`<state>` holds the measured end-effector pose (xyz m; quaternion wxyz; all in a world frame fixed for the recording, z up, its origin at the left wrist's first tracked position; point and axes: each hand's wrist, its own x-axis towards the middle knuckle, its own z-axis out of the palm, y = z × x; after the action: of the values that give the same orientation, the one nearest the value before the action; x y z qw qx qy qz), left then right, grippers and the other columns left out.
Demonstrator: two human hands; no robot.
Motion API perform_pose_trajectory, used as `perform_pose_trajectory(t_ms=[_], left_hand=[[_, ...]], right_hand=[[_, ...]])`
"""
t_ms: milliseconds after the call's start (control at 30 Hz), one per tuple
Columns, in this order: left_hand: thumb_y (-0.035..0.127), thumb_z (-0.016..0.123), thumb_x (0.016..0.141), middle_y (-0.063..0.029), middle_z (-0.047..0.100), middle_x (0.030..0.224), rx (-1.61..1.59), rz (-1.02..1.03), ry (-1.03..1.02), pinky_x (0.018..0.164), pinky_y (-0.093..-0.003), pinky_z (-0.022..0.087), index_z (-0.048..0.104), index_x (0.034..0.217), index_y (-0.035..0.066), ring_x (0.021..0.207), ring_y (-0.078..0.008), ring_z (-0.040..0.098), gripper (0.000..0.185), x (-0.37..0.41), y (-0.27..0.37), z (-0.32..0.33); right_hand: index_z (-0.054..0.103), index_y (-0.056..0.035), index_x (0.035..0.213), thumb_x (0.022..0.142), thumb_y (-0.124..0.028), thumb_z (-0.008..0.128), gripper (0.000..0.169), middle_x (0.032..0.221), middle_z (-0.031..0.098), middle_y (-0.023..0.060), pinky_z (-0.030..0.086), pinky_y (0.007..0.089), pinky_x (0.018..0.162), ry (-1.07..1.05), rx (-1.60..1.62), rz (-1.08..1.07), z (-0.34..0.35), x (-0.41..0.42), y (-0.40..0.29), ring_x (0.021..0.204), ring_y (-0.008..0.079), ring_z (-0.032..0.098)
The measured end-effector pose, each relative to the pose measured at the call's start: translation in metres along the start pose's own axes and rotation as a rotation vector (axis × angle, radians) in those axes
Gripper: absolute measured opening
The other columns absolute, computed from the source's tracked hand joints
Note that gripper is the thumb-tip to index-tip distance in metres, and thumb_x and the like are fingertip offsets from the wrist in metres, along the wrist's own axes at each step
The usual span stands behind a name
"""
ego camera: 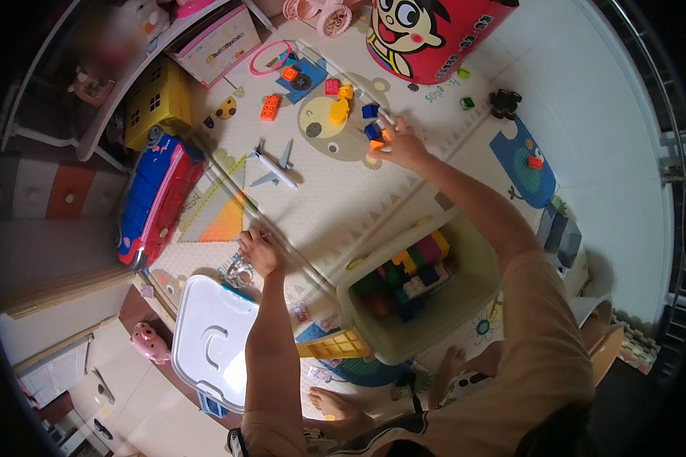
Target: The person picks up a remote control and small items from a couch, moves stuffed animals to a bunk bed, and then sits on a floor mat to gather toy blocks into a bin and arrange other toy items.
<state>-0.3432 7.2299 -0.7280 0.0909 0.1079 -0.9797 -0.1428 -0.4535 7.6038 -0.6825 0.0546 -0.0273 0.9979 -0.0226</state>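
Note:
My right hand (403,145) reaches over the play mat, its fingers around an orange toy block (377,146) beside a blue block (372,132); whether it grips any is unclear. Another blue block (370,111) lies just above. Yellow (345,92), rounded yellow (339,111) and red (331,87) blocks lie to the left, an orange-red one (270,107) farther left. My left hand (259,251) is low over the mat near a clear plastic item (239,272), fingers curled, their grip hidden. A toy airplane (274,167) lies between the hands. The plastic bin (423,285) holds several blocks.
A white bin lid (214,343) lies under my left forearm. A blue and red toy car (160,200) and a yellow toy house (159,103) stand at left, a red container (434,40) at the top. At right are a small dark toy vehicle (505,104) and an orange block (535,163).

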Motion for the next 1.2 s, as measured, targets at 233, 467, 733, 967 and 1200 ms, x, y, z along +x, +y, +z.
perform_pose_trajectory(t_ms=[233,467,733,967,1200], left_hand=[[0.017,0.052,0.075,-0.0117,0.047,0.093,0.003,-0.047,-0.051,0.082,-0.0441,0.033,0.052,0.088,0.009,0.095,-0.031,0.044,0.015,0.004,-0.003,-0.006],[0.017,0.054,0.071,-0.0124,0.045,0.095,-0.035,-0.044,-0.092,0.084,-0.0439,0.031,0.05,0.092,0.01,0.095,-0.0307,0.042,0.022,0.007,-0.001,-0.007],[0.017,0.054,0.072,-0.0121,0.044,0.096,0.012,-0.061,-0.097,0.086,-0.0433,0.031,0.05,0.091,0.01,0.095,-0.0302,0.042,0.02,0.005,0.006,-0.008],[0.017,0.053,0.071,-0.0131,0.045,0.092,-0.005,-0.029,-0.05,0.08,-0.0431,0.033,0.051,0.087,0.01,0.092,-0.0303,0.043,0.017,0.008,-0.004,-0.008],[0.018,0.054,0.07,-0.0123,0.045,0.092,0.02,-0.045,-0.053,0.08,-0.0426,0.033,0.052,0.083,0.01,0.091,-0.0302,0.043,0.015,0.01,-0.004,-0.01]], right_hand=[[0.04,-0.0245,0.129,0.079,-0.035,0.057,0.053,0.107,0.045,0.0134,0.045,0.0359,0.08,0.041,-0.155,-0.206,0.006,0.011,-0.029,0.092,0.03,0.049],[0.044,-0.0208,0.121,0.064,-0.026,0.073,0.065,0.114,0.043,0.0115,0.047,0.0399,0.078,-0.091,0.013,-0.039,0.006,0.029,-0.031,0.1,0.0334,0.047],[0.051,-0.0116,0.104,0.061,-0.019,0.074,0.05,0.102,0.051,0.0121,0.043,0.0363,0.08,-0.077,0.502,-0.157,-0.018,-0.018,-0.001,0.093,0.0287,0.051],[0.049,-0.0107,0.114,0.072,-0.021,0.07,0.048,0.109,0.049,0.0092,0.038,0.0332,0.093,-0.828,1.056,-0.17,-0.22,-0.162,-0.032,0.109,0.0245,0.046],[0.054,-0.0125,0.117,0.079,-0.027,0.061,0.041,0.113,0.055,0.0108,0.039,0.0336,0.093,-1.082,0.681,-0.314,-0.221,-0.144,-0.044,0.103,0.0233,0.052]])
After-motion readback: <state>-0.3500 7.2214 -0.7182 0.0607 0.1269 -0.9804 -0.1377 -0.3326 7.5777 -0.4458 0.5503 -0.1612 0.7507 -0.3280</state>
